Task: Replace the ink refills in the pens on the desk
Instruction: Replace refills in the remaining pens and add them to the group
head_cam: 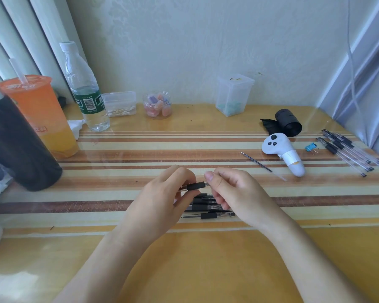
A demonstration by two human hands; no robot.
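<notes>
My left hand (162,197) and my right hand (230,189) meet over the middle of the desk, both gripping one pen (196,185) with a black grip, held level between them. My right thumb and fingers pinch its tip end. Under my hands lies a small pile of pens (208,209) with black grips and clear barrels. A loose ink refill (257,162) lies slantwise on the desk to the right. Several more pens (348,152) lie in a group at the far right edge.
An orange drink cup (39,112), a water bottle (83,88) and a dark flask (15,143) stand at the left. Plastic containers (233,97) line the back wall. A white controller (282,152), a black roll (288,122) and a blue binder clip (310,147) lie at the right.
</notes>
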